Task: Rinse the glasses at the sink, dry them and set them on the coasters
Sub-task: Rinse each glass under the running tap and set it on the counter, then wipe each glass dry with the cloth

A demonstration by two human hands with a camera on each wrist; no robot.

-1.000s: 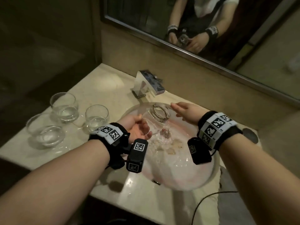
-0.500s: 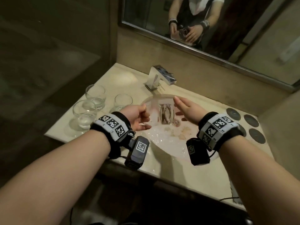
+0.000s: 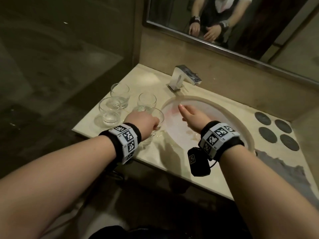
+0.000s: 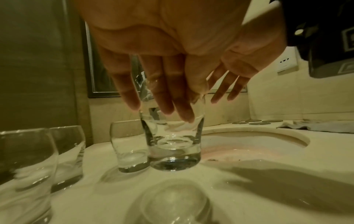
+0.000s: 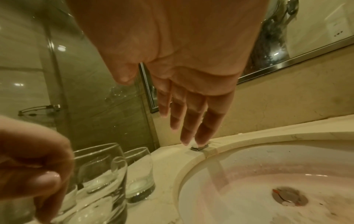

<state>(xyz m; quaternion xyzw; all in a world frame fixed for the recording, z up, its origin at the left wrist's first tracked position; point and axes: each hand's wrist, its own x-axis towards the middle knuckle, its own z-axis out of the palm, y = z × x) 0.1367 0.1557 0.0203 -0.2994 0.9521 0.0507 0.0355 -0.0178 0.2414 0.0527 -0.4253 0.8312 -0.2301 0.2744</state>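
Note:
My left hand (image 3: 145, 122) grips a clear glass (image 3: 158, 116) by its rim, upright, at the counter just left of the sink (image 3: 221, 118). In the left wrist view the fingers (image 4: 166, 106) hang down over this glass (image 4: 174, 148), whose base is at the countertop. The right wrist view shows the same glass (image 5: 107, 181) with my left hand (image 5: 38, 166) curled on it. My right hand (image 3: 189, 114) is flat and empty over the basin, fingers (image 5: 187, 128) straight. Three more glasses (image 3: 120, 95) (image 3: 109, 110) (image 3: 147, 101) stand on the left. Several dark round coasters (image 3: 267, 137) lie at the right.
A chrome faucet (image 3: 184, 78) stands behind the basin, with no water running. A grey cloth (image 3: 284, 169) lies on the counter right of the sink, below the coasters. A mirror (image 3: 241, 23) hangs above. The drain (image 5: 289, 197) shows in the basin. The counter's front edge is close to me.
The glass was held tilted over the basin between both hands. My left hand has carried it left to the counter and turned it upright. My right hand let go and stays over the basin.

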